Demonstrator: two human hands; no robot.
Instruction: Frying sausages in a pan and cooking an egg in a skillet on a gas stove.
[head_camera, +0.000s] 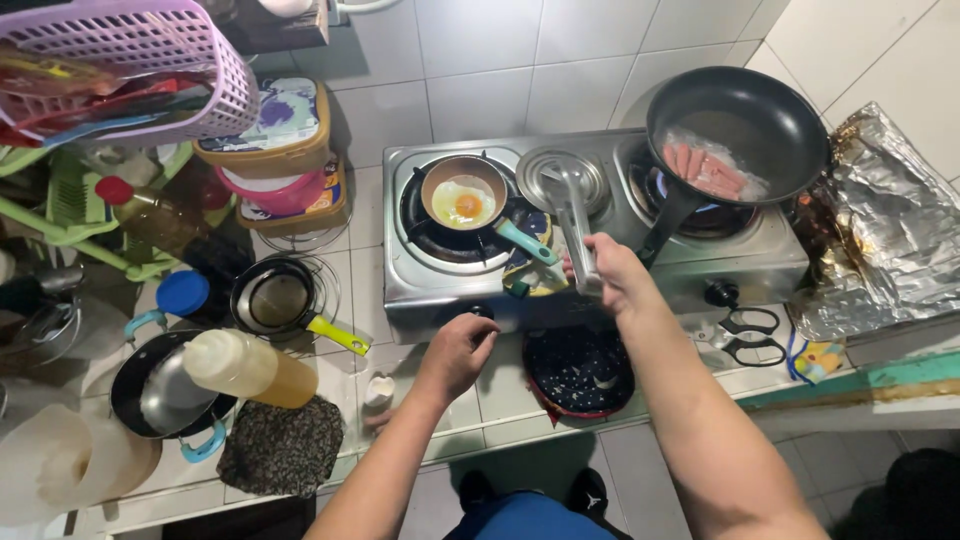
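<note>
- Steel two-burner stove sits on the tiled worktop against the wall.
- Right hand is clenched around the handle of a metal lid, holding it up between the burners, probably just off or on its way to a pan.
- Left hand reaches the stove's front at the left knob; fingers curled there, but I cannot tell if it actually grips the knob.
- Small pan with teal handle sits on the left burner, one fried egg inside, yolk up.
- Big black pan is on the right burner, sausages at its near side, handle pointing toward the person for easy reach.
- Foil lines the wall right of the stove, likely a splash guard.
- Dark plate waits on the worktop just below the stove, near both hands.
- Scissors lie right of the plate.
- Oil bottle lies tilted over a black pot at left; pink basket hangs above.
</note>
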